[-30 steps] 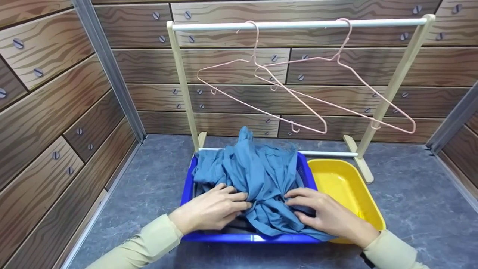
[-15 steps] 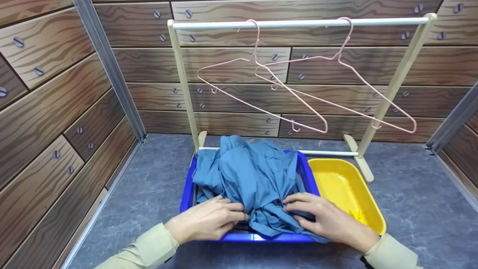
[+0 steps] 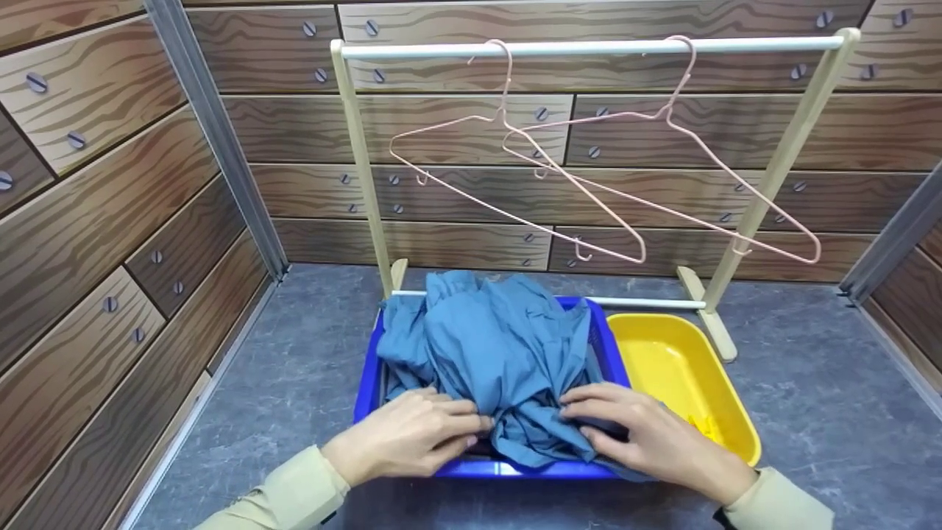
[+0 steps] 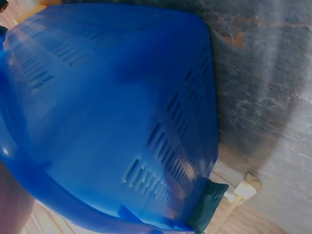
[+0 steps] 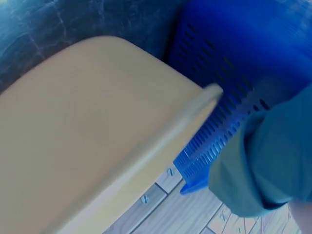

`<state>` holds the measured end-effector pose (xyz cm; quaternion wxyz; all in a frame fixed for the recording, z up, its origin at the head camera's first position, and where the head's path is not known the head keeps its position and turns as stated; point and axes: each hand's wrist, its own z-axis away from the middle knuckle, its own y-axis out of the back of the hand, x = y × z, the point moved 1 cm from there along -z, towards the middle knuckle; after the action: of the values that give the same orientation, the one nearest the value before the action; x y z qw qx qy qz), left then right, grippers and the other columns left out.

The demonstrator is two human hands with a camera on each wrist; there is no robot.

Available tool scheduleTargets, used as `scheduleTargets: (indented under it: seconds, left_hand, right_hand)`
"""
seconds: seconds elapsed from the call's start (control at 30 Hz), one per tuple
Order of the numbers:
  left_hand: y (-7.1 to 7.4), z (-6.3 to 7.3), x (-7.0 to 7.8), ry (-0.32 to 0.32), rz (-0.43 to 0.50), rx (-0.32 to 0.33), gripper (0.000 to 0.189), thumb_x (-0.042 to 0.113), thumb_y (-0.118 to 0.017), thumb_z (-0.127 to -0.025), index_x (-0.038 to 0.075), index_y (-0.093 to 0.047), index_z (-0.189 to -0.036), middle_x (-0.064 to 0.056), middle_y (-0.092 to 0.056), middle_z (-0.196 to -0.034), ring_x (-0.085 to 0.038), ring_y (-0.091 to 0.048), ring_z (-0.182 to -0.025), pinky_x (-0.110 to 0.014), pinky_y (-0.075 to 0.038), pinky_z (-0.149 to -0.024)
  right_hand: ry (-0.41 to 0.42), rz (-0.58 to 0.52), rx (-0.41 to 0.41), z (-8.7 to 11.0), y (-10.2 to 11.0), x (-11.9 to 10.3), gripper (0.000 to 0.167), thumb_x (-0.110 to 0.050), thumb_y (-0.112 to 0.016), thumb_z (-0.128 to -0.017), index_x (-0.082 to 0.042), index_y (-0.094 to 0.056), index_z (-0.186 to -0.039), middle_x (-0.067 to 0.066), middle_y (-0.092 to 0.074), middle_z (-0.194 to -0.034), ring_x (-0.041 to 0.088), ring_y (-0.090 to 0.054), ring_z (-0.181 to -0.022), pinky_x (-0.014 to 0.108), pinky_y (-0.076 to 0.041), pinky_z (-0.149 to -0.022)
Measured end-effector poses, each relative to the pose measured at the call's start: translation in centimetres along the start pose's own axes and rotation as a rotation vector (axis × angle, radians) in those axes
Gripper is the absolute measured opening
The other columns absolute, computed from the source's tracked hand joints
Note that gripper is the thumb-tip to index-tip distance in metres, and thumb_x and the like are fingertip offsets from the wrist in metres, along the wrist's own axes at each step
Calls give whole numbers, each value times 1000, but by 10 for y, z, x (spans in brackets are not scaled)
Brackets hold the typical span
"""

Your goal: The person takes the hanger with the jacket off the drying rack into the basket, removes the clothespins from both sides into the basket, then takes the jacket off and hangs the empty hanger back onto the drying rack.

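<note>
Blue garment (image 3: 500, 353) | heaped in blue basket (image 3: 368, 383) | both hands clamped on it: left hand (image 3: 405, 440), right hand (image 3: 647, 438)

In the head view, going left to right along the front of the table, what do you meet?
Left hand → blue basket holding the blue garment → right hand → yellow tray.

The blue cloth (image 3: 500, 353) looked soft and crumpled; the blue basket (image 4: 107, 122) and yellow tray (image 3: 728, 412) were shiny plastic.
</note>
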<state>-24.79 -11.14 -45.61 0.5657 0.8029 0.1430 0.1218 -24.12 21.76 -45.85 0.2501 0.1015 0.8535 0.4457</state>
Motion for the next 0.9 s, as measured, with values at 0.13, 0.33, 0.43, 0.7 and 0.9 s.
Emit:
scheduleTargets:
  seconds: [0.13, 0.33, 0.43, 0.7, 0.9]
  left_hand:
    - [5, -5, -6, 27, -2, 152, 29, 27, -54, -101, 21, -66, -126, 10, -68, -105, -8, -66, -82, -27, -52, -67]
    - [16, -22, -23, 93, -60, 475, 12, 24, -67, -94, 14, -74, -97, 4, -72, -85, -7, -64, -66, -18, -49, -55]
    - [24, -28, -35, 231, -127, 565, 19, 32, -73, -89, 14, -70, -85, 5, -66, -77, -9, -57, -63, -19, -44, -50]
    - [28, -26, -61, 532, -136, 342, 68, 65, -65, -83, 21, -56, -134, -9, -50, -133, -26, -52, -114, -45, -46, -88]
    - [15, -28, -68, 461, -93, 52, 70, 74, -43, -89, 40, -37, -150, -5, -16, -163, -37, -17, -146, -61, -25, -108]
  right_hand:
    - [32, 2, 82, -3, 9, 3, 38, -5, -71, -88, -16, -68, -124, 0, -64, -125, 19, -61, -112, 20, -39, -101]
    - [2, 11, 175, -19, 30, 14, 37, 0, -72, -86, -10, -68, -121, 2, -67, -120, 23, -62, -112, 20, -36, -103]
    - [-60, 41, 186, -29, 39, 24, 39, 0, -73, -85, -10, -68, -122, 0, -67, -122, 22, -61, -114, 23, -39, -103]
    - [-328, 64, 21, -46, 32, 49, 46, -35, -64, -97, -19, -56, -139, 0, -46, -147, 25, -41, -135, 54, -33, -107]
    - [-426, 7, -57, -51, 13, 48, 61, -50, -50, -100, -22, -37, -153, 6, -27, -159, 31, -24, -144, 61, -19, -111]
